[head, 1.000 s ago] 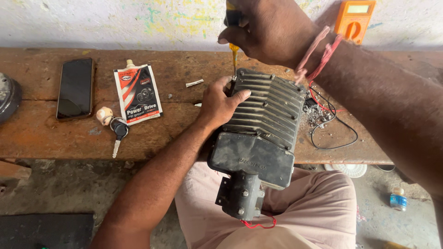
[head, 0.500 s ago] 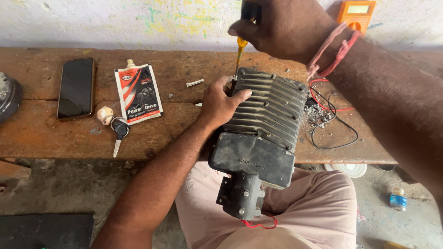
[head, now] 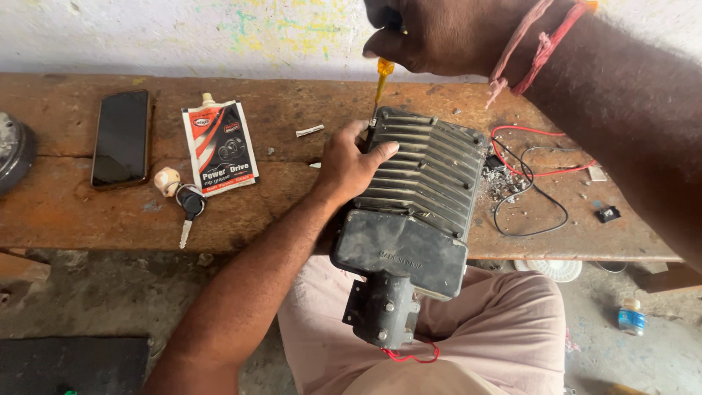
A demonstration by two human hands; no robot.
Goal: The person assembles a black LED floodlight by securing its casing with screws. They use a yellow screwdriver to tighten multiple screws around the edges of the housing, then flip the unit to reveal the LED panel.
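A worn wooden counter point(head: 292, 212), stained rust-brown, runs across in front of me below a pale wall flecked with yellow and green paint. I am seated, my lap in pinkish cloth, with grey concrete floor under the counter.

A grey ribbed metal housing point(head: 420, 197) leans from my lap up onto the counter's near edge, its finned face upward. Its lower end narrows to a dark bracket point(head: 384, 311) with a red wire looped beneath.

My left hand point(head: 349, 162) rests on the housing's upper left corner, fingers curled over the first ribs, thumb on the side, steadying it. The housing lies directly under and to the right of this hand.

My right hand point(head: 431, 33) comes in from the top right, closed around the handle of a screwdriver point(head: 382, 82) with a yellow-orange shaft collar. The blade points down and its tip meets the housing's top edge, just beside my left fingertips. Red threads circle my right wrist.

On the counter to the left lie 1 dark phone point(head: 121, 137) face up, 1 red, white and black grease sachet point(head: 221, 146), and 1 key with a small pale fob point(head: 181, 197). A round metal part point(head: 13, 150) sits at the far left edge. To the right of the housing, red and black wires point(head: 530, 175) tangle over metal shavings.
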